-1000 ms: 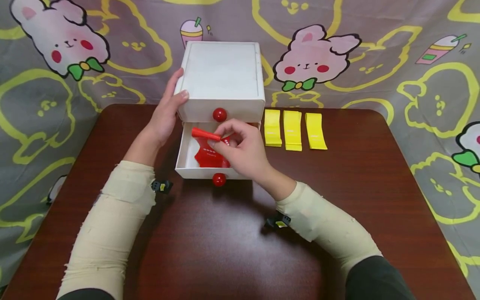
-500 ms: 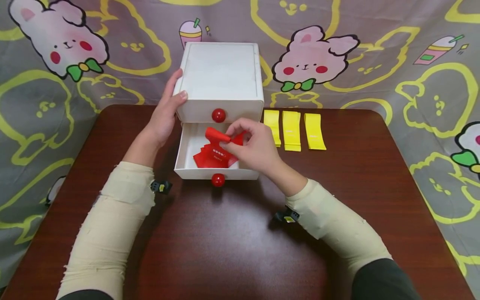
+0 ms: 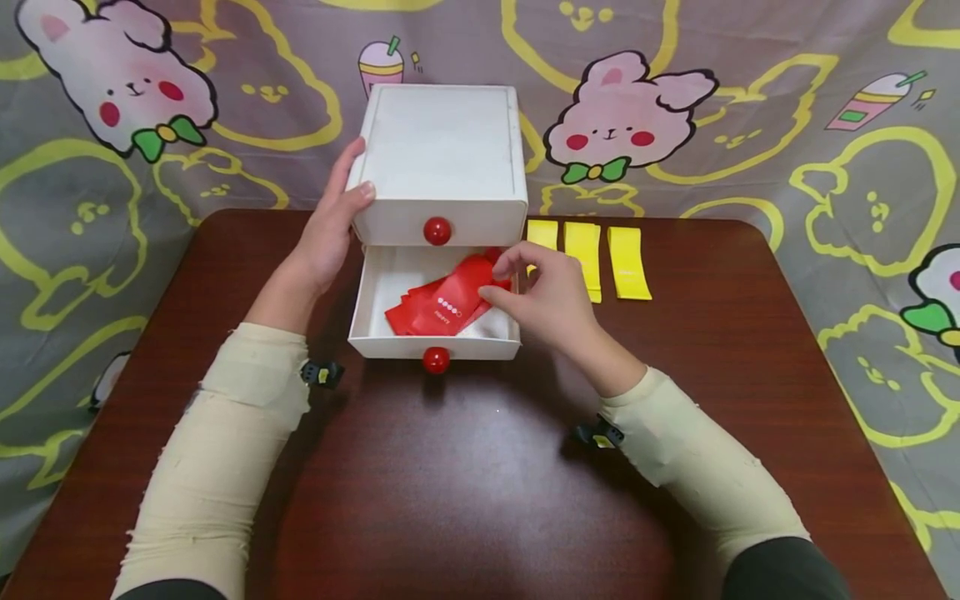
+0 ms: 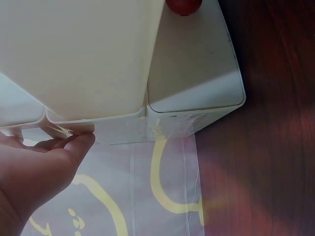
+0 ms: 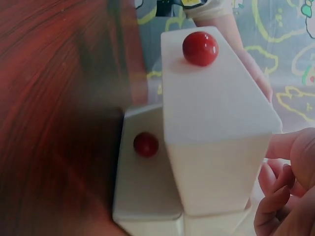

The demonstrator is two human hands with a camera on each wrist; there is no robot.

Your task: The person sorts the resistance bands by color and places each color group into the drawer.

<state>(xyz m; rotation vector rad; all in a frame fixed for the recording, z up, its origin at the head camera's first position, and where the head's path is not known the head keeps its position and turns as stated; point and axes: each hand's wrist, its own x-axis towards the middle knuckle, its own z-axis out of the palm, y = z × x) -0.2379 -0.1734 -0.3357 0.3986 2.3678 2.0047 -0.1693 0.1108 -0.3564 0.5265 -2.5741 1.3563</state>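
A white drawer cabinet (image 3: pixel 442 142) with red knobs stands at the table's back, its middle drawer (image 3: pixel 405 347) pulled out. Several red resistance bands (image 3: pixel 450 300) lie overlapped in that drawer, the top one printed with dots and lettering. My right hand (image 3: pixel 558 292) is over the drawer's right side, thumb and index finger apart at the top band's right edge. The right wrist view hides the bands behind the drawer wall. My left hand (image 3: pixel 330 225) rests against the cabinet's left side, thumb at the top front corner. In the left wrist view its fingertips touch the side wall.
Three yellow resistance bands (image 3: pixel 582 258) lie in a row on the brown table (image 3: pixel 450 483), right of the cabinet. Below the pulled-out drawer, a closed bottom drawer (image 5: pixel 147 182) shows in the right wrist view. A patterned curtain (image 3: pixel 465 42) hangs behind.
My right hand has drawn the pinched end of a red band to the right, and its fingers have parted from it. That band now lies flatter over the others. My left hand stays put.
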